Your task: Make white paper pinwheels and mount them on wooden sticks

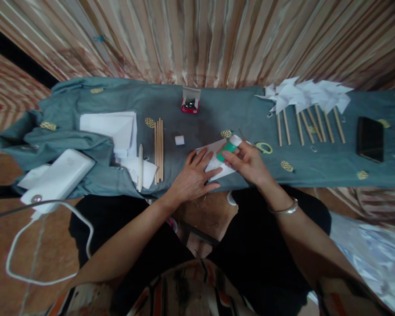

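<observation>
My left hand [195, 175] lies flat with its fingers spread, pressing a white sheet of paper [222, 172] against the cloth. In my right hand [248, 161] is a green glue stick [226, 150] with a white end, tilted with its lower end at the paper. A small white cap [179, 140] stands left of the paper. Scissors [263, 148] with a yellow-green handle lie just beyond my right hand, partly hidden by it.
Paper pinwheels [309, 96] on sticks lie at right, beside a black phone [370, 139]. An open red box [190, 105] holds small dark pieces. At left are wooden sticks [159, 151], a white pen [140, 166], stacked paper [108, 127] and a white power bank [59, 177] with a cable.
</observation>
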{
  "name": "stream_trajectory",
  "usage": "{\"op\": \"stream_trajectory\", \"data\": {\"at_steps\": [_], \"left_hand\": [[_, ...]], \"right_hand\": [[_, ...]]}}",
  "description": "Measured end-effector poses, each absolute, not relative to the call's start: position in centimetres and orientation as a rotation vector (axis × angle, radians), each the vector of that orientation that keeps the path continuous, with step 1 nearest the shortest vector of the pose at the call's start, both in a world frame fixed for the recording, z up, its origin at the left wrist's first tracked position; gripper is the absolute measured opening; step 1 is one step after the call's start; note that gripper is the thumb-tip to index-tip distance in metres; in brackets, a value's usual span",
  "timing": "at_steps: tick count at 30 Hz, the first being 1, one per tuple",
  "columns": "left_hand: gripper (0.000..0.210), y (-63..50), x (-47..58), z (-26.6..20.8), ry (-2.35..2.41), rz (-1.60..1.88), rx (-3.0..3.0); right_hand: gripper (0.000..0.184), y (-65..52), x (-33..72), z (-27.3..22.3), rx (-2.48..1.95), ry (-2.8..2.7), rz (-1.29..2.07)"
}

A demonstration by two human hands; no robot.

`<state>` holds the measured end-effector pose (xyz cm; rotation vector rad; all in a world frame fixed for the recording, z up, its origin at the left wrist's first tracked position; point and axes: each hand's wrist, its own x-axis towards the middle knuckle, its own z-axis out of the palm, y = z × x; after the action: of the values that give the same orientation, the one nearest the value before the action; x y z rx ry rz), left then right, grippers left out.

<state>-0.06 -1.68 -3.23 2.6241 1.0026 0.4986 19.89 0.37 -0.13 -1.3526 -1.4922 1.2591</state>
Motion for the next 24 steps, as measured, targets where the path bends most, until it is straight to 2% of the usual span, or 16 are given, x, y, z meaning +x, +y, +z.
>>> {"op": "stream_trajectory", "data": {"at_steps": [10, 14, 19, 21, 24], "left_hand": [[0.049, -1.9, -0.1, -3.0, 1.027, 0.519, 2.649], [0.05, -1.9, -0.9, -2.3, 1.155, 0.7, 2.603], [0.052, 0.2, -3.5, -2.8, 1.583, 1.039, 2.368], [0.054, 1.5, -4.4, -3.5, 1.672, 1.08, 2.278], [0.045, 3.2, -5.0, -4.5, 1.668, 1.061, 2.237]], "right_hand": [[0.044, 2.7, 21.5, 0.8, -1.19, -0.999, 1.385], [0.042, 3.3, 21.8, 0.8, -1.14, -0.921, 1.419], [0.034, 3.2, 21.1, 1.4, -1.019, -0.797, 1.473], [0.033, 2.9, 20.5, 1.4, -1.01, -0.728, 1.528], [0.034, 2.7, 19.8, 1.2, -1.017, -0.682, 1.598]]}}
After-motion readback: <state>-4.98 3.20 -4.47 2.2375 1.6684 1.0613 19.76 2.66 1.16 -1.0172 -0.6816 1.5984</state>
